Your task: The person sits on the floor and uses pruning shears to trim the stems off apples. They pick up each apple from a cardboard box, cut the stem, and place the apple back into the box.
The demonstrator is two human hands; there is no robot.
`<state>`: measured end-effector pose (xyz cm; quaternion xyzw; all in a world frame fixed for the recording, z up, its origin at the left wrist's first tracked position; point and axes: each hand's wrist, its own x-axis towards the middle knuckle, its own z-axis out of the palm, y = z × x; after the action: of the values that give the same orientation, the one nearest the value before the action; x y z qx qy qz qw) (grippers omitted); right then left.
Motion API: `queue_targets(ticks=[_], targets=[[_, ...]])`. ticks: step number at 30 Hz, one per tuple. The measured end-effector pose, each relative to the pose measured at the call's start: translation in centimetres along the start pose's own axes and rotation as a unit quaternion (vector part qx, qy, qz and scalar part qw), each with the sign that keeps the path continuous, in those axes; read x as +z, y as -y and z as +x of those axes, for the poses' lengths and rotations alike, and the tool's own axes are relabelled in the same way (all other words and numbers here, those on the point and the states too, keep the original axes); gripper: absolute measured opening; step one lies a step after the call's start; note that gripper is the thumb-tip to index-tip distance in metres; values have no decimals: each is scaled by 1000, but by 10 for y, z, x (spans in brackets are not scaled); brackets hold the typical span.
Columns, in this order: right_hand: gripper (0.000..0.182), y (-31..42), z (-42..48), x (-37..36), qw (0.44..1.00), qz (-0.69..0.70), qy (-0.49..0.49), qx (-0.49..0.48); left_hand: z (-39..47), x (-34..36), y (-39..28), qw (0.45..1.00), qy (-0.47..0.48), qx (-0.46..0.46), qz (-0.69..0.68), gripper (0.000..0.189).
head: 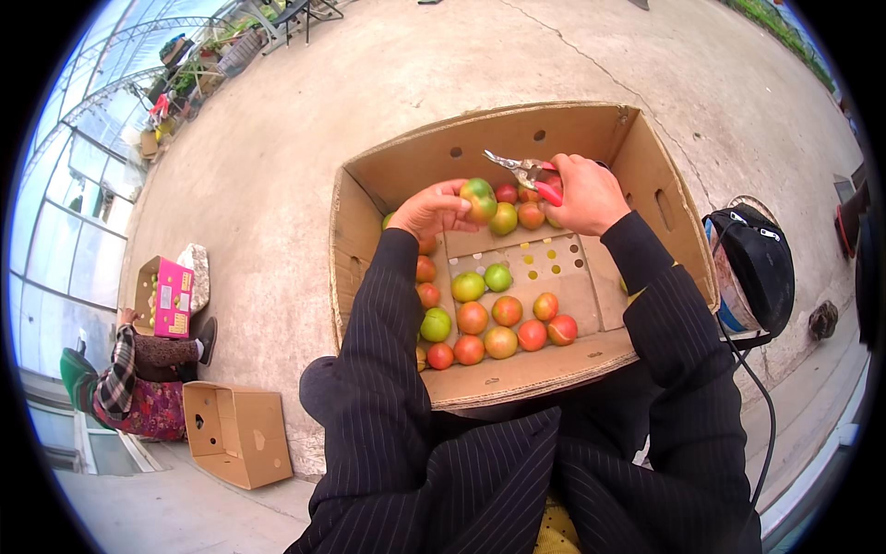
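A large open cardboard box stands before me with red, orange and green tomatoes inside. My left hand grips a green tomato with an orange tinge above the box. In my right hand is a pair of pruning snips with red handles; the blades point left, above the tomato and apart from it. Several tomatoes lie beneath my hands along the far wall. An orange tomato and a green tomato are among those in the near part, over the perforated box bottom.
At the left a person sits by a pink box holding tomatoes. An open cardboard box stands near that person. A black bag lies at the right, with a black cable running down beside my right arm.
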<state>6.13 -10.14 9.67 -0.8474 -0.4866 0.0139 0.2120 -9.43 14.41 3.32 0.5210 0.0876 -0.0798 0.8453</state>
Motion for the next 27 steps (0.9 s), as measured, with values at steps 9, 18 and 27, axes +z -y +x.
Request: queue_targets(ticks=[9,18,27], targets=[[45,2,1,0,999,-9,18,-30,6,-5,-8,988,27,116,-97,61],[45,7,1,-5,998,-10,19,-56,8,-11,-7,987,46,124,-94,67],[42,0,2,4,998,-28,-2,-65,9,-12,-10,988,47,119,-83,68]])
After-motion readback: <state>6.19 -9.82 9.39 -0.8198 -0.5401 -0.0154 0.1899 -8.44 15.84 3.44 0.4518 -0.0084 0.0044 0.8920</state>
